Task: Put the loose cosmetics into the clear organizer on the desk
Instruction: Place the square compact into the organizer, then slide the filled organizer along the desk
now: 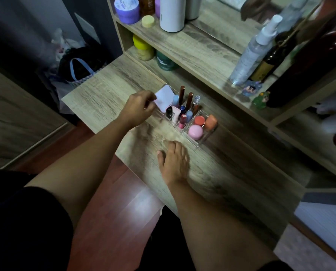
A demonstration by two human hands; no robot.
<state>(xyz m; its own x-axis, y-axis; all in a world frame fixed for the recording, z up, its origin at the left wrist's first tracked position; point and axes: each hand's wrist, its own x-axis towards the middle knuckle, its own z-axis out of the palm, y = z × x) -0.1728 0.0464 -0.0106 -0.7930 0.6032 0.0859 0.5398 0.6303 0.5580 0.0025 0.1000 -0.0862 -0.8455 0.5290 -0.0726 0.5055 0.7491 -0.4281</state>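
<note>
The clear organizer (199,142) stands on the wooden desk (104,94) in the middle of the view. It holds several upright tubes and lipsticks (182,112), a pink round pot (195,132) and two orange pots (205,121). A white square compact (164,97) leans in the organizer's left end. My left hand (138,107) sits at the compact's left edge, fingers curled and pinching it. My right hand (174,161) rests flat on the desk just in front of the organizer, fingers spread, holding nothing.
A shelf unit rises behind the organizer with jars (127,9), a white bottle (172,13), a spray bottle (251,53), a dark bottle (269,61) and small figurines (260,100). A bag (81,69) lies on the floor left of the desk.
</note>
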